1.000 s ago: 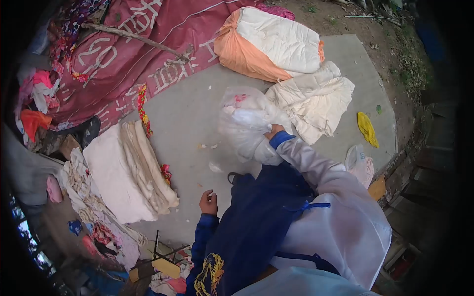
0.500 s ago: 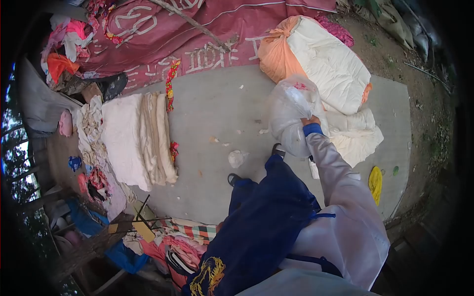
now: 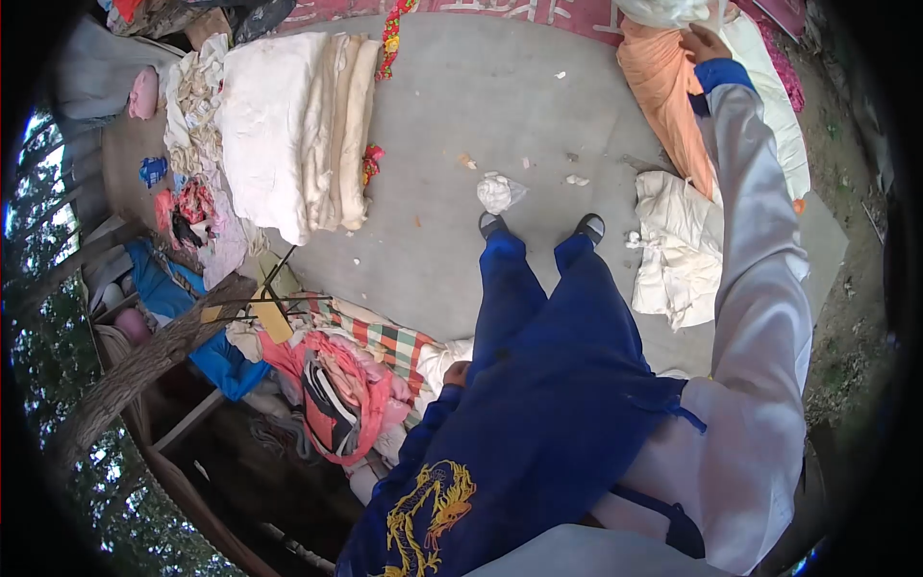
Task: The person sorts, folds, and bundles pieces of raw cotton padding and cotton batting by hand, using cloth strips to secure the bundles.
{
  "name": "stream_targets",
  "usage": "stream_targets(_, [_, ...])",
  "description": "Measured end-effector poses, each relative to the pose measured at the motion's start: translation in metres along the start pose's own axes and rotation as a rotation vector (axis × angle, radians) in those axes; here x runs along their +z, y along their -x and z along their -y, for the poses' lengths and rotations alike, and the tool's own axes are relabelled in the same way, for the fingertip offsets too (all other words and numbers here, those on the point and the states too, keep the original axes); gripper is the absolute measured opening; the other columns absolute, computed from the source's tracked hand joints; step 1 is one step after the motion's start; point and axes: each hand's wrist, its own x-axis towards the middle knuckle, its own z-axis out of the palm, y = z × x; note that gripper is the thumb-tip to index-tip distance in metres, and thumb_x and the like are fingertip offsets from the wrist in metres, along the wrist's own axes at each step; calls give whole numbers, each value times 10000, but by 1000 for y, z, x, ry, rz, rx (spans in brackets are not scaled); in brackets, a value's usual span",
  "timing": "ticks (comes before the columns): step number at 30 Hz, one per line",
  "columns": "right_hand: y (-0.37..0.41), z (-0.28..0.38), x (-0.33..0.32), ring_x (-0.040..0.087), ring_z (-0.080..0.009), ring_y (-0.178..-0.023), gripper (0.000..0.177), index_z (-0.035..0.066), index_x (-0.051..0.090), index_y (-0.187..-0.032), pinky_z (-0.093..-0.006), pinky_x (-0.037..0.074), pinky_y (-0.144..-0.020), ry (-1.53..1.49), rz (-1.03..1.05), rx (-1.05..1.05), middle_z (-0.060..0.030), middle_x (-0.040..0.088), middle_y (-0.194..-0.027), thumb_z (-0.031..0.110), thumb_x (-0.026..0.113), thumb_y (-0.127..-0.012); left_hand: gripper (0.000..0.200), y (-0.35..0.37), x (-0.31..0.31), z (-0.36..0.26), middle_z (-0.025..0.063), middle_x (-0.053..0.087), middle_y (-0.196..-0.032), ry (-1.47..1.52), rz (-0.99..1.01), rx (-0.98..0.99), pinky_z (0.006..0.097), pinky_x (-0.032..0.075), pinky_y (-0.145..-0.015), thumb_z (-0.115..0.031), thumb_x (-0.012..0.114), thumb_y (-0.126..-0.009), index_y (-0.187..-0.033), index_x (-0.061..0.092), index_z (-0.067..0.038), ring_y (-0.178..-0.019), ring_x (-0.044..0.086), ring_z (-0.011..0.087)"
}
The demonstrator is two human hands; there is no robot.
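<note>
My right hand (image 3: 706, 44), at the upper right, is closed on the edge of a clear plastic bag (image 3: 667, 10) with whitish contents, cut off by the top of the view. The bag is over a peach cloth bundle (image 3: 663, 91), beside a long cream quilt (image 3: 784, 135). My left hand (image 3: 456, 373) hangs low beside my left thigh, above white and checked cloth; its fingers are mostly hidden. Crumpled cream fabric (image 3: 679, 245) lies on the grey floor sheet (image 3: 442, 106), right of my feet.
A folded stack of cream quilts (image 3: 279, 135) stands at the left. A small bag of white stuff (image 3: 496, 192) lies before my feet. Pink clothes (image 3: 356, 394) and a tree trunk (image 3: 144, 365) are at the lower left. A red banner (image 3: 567, 12) crosses the top.
My right hand and the plastic bag have moved up and right, onto the peach bundle. The view has shifted, and my left hand now shows more clearly beside my thigh.
</note>
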Motion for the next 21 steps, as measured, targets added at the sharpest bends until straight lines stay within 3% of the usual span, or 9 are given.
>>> stream_targets(1, [28,-18,29,643,-162,-938,458,53,532,-1255,-276,493,-725,40,25,101,-63,644,-1075,250,660,-861,266,-11,-2,-5,103,689,-908,-10,32,-5,335,505,-806,-289,596,-873,-986,665,-59,-857,660,215])
stream_targets(4, [97,-183,102,655,-166,-790,428,41,556,-1202,-281,491,-581,137,166,239,-75,662,-930,266,664,-855,247,-38,-13,-55,122,686,-907,-200,-4,47,352,508,-804,-271,593,-864,-956,663,-53,-866,662,244])
stream_targets(7, [216,-324,179,647,-160,-629,356,4,620,-1090,-297,513,-569,281,216,407,-101,677,-785,203,682,-802,231,-81,-18,-99,154,660,-942,-302,7,149,367,496,-809,-239,554,-872,-937,651,-39,-906,633,298])
stream_targets(9, [277,-388,228,633,-178,-608,344,-13,639,-1057,-314,518,-585,548,264,473,-123,681,-789,161,684,-763,230,-119,-15,-112,162,649,-948,-328,36,256,375,491,-808,-232,544,-878,-946,643,-36,-923,618,311])
stream_targets(12, [332,-471,303,658,-196,-669,369,-11,619,-1102,-316,527,-580,612,439,620,-139,678,-836,148,675,-774,219,-156,-7,-139,172,636,-937,-354,80,302,393,487,-796,-220,543,-883,-962,631,-36,-928,606,328])
stream_targets(14, [341,-509,365,669,-219,-702,404,3,566,-1187,-329,532,-564,311,392,1008,-159,662,-952,122,651,-810,201,-178,2,-146,172,633,-907,-394,96,241,408,491,-773,-208,553,-882,-964,626,-40,-895,612,334])
stream_targets(15, [339,-513,392,668,-243,-699,451,4,501,-1248,-346,535,-559,196,331,1083,-175,636,-1012,102,629,-826,188,-186,4,-146,164,633,-882,-400,81,217,408,496,-749,-202,561,-878,-958,626,-44,-861,618,333])
stream_targets(19, [310,-594,473,667,-308,-745,592,-7,319,-1376,-395,549,-576,-113,69,1162,-217,560,-1122,63,583,-852,140,-206,8,-129,133,633,-792,-392,-9,184,397,510,-650,-175,598,-857,-930,625,-59,-726,632,319])
stream_targets(21, [287,-624,501,659,-337,-812,574,2,306,-1359,-415,551,-594,-273,-118,1247,-219,545,-1083,67,583,-861,123,-209,6,-115,125,635,-769,-393,-46,171,385,511,-615,-164,613,-846,-915,624,-62,-686,637,308])
